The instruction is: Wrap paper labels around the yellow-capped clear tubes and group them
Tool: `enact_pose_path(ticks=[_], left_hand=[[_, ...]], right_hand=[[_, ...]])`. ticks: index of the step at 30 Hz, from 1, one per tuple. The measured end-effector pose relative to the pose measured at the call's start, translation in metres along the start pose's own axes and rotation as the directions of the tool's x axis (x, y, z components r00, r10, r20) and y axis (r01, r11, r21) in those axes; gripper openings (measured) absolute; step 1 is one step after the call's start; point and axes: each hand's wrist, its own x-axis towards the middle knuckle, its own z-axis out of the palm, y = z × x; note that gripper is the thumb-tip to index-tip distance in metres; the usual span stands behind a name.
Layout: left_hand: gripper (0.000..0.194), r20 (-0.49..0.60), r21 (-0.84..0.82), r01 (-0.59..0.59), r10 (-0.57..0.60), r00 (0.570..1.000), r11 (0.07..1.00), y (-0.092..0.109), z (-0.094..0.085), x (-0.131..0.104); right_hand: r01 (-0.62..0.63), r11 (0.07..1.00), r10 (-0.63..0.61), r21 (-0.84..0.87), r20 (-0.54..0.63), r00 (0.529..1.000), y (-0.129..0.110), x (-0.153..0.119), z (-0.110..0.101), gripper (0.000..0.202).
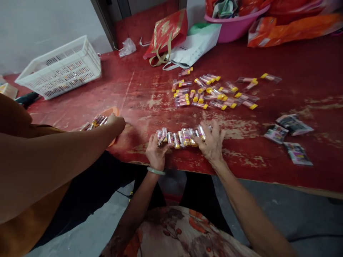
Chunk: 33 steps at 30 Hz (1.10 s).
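A row of small clear tubes (177,140) with pinkish contents and some yellow ends stands along the near part of the red table. My left hand (156,152) wraps its thumb and fingers around the row's left end. At the other end, my right hand (213,144) holds the tubes between its thumb in front and its fingers behind. Some of its fingertips are hidden behind the tubes. Beyond my hands lie many loose yellow-capped tubes (211,93), scattered in a loose cluster.
Printed packets (298,153) lie at right. A co-worker's hand (116,124) is over an orange tray (114,111) with tubes at left. Farther back are a white crate (66,73), a red bag (171,30), a white bag (191,48) and a pink basin (233,26).
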Motion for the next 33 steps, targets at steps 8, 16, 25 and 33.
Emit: enact_pose_path(ticks=[8, 16, 25, 33], left_hand=[[0.035, -0.102, -0.264, 0.096, -0.127, 0.987, 0.960, 0.018, -0.018, -0.009], [0.028, 0.541, -0.405, 0.664, -0.420, 0.728, 0.629, 0.039, -0.023, -0.047], [0.035, 0.547, -0.334, 0.680, -0.453, 0.704, 0.653, 0.043, -0.022, -0.058], [0.038, 0.486, -0.387, 0.654, -0.458, 0.744, 0.650, 0.037, -0.016, -0.068]], right_hand=[[-0.015, 0.997, 0.025, 0.080, -0.130, 0.991, 0.026, 0.025, -0.023, 0.046], [0.036, 0.999, -0.031, -0.030, 0.146, 0.989, 0.044, 0.137, -0.003, 0.020], [-0.147, 0.983, 0.121, 0.106, 0.221, 0.968, 0.026, 0.148, -0.016, 0.019], [-0.505, 0.108, 0.136, 0.856, 0.491, 0.861, -0.062, -0.023, -0.096, 0.017]])
